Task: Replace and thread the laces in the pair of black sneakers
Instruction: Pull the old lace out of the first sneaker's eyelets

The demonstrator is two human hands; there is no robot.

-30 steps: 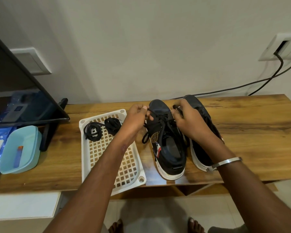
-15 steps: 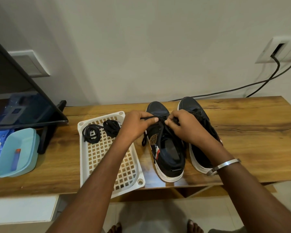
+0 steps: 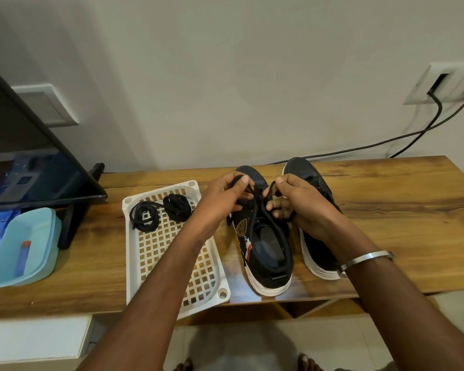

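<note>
Two black sneakers with white soles stand side by side on the wooden table (image 3: 386, 223), toes toward the wall. My left hand (image 3: 223, 199) and my right hand (image 3: 300, 202) meet over the left sneaker (image 3: 265, 247), each pinching an end of its black lace (image 3: 255, 210), which runs down toward the shoe opening. The right sneaker (image 3: 316, 247) is partly hidden behind my right wrist. Two coiled black laces (image 3: 158, 212) lie in the far end of a white lattice tray (image 3: 156, 263), left of the shoes.
A light blue plastic box (image 3: 24, 247) with a small blue and orange item sits at the left. A tilted dark screen on a stand (image 3: 38, 170) is behind it. Black cables (image 3: 386, 143) run from a wall socket down behind the table.
Both hands have drawn together over the left sneaker's tongue and now hold the lace ends closer to each other. The view has shifted slightly.
</note>
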